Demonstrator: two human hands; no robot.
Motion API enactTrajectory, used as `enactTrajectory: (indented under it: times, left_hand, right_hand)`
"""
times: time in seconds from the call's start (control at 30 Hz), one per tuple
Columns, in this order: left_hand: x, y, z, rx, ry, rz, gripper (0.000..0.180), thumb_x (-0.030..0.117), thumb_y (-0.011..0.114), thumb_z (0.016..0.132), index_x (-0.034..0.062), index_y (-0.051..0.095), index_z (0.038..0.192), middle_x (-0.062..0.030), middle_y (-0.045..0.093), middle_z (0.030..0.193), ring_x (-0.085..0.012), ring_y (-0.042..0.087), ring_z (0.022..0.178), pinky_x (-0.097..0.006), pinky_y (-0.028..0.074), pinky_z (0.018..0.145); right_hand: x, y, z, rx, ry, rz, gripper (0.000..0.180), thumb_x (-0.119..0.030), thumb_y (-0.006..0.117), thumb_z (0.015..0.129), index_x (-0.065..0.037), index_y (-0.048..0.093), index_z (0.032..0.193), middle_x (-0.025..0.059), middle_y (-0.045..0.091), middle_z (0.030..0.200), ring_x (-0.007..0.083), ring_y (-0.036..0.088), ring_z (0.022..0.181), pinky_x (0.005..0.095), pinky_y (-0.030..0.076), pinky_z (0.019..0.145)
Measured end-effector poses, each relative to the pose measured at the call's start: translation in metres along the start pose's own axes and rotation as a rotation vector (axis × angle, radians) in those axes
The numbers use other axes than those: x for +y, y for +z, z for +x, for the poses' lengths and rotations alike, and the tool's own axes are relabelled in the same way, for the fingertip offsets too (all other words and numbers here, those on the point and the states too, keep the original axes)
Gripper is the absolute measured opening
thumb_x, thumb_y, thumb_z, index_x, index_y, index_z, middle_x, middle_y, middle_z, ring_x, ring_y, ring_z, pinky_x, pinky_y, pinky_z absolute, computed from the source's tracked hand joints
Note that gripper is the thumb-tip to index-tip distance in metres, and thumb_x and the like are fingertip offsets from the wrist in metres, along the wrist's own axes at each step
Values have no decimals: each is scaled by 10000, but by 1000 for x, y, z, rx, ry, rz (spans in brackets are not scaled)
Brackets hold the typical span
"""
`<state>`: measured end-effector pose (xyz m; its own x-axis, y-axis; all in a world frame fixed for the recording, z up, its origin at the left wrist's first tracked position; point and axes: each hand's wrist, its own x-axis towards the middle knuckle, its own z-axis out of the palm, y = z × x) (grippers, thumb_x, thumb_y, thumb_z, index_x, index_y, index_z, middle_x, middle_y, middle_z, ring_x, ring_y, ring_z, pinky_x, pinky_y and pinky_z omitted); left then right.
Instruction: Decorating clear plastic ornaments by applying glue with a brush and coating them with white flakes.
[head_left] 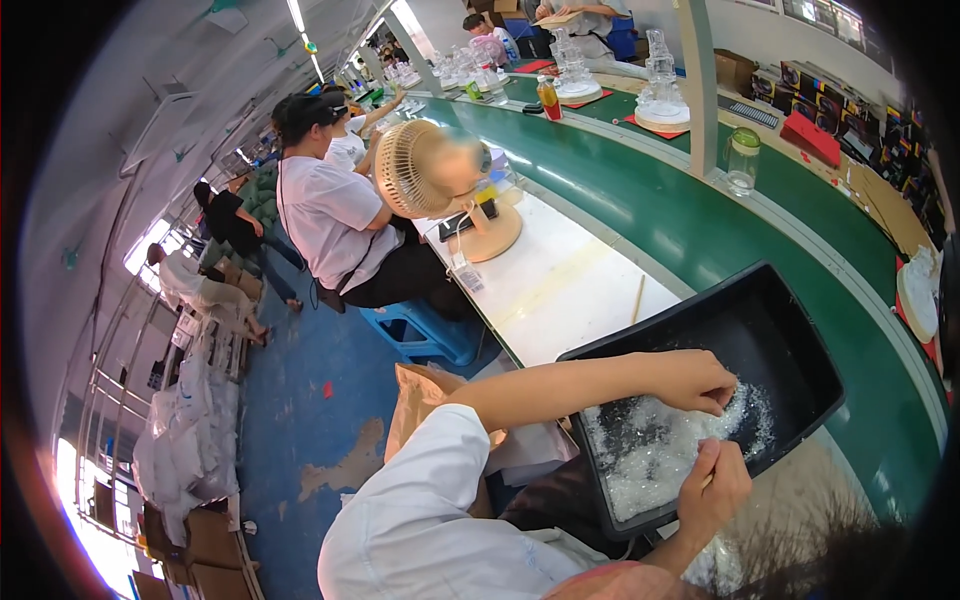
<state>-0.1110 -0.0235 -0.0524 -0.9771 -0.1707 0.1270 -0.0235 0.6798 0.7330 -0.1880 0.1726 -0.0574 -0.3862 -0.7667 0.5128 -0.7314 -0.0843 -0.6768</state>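
A black plastic tray [775, 300] lies tilted in front of me, with a heap of small clear, glittering beads or crystal pieces [640, 465] in its near left part. Over the tray, at the edge of the heap, my left hand [697, 382] is closed with its fingertips pinched downward. My right hand [714, 492] is closed by the tray's near side, thumb against the bent forefinger. Whatever either hand holds is too small or hidden to make out.
A white worktable [570, 290] carries a beige fan [490, 232] and a thin stick [638, 300]. Beyond runs a green conveyor [600, 180]; a lidded glass jar [742, 160] stands at its far edge. A co-worker in white [330, 205] sits on a blue stool [425, 330]. A brown paper bag [415, 400] stands by my left arm.
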Motion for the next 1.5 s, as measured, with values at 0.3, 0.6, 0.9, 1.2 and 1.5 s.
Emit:
enactTrajectory:
  times: [0.3,0.6,0.9,1.2,1.5]
  left_hand:
    - [-7,1,3,27,55,85,160,195,732,834,43,681,828,-108,696,774,-306,678,743,-401,524,678]
    - [-2,-5,2,-63,-11,53,168,189,751,817,47,662,824,-101,685,761,-291,666,725,-390,505,649]
    - [2,-4,1,1,9,33,186,192,693,875,34,594,889,-117,659,750,-323,650,716,-420,485,638]
    - [10,-6,1,-39,-50,-4,154,167,528,965,32,473,1013,-148,609,764,-378,606,728,-466,444,657]
    - [12,-8,0,-13,-24,-43,144,141,481,912,30,480,1003,-193,617,816,-413,605,802,-486,447,715]
  right_hand:
    - [6,5,2,14,-28,-40,236,-110,518,991,19,602,812,174,582,730,364,574,649,432,436,595]
    - [1,0,3,10,3,2,231,-108,518,984,19,602,811,174,587,732,366,576,652,436,437,599]
    - [2,3,2,8,-14,-27,219,-100,535,967,16,593,791,165,576,725,366,568,644,438,429,584]
    - [1,1,3,5,-8,-6,239,-104,514,986,25,597,802,171,597,732,355,582,650,431,437,597]
    - [1,2,3,-2,-12,-27,236,-100,515,989,25,602,809,182,603,738,364,587,656,421,448,596]
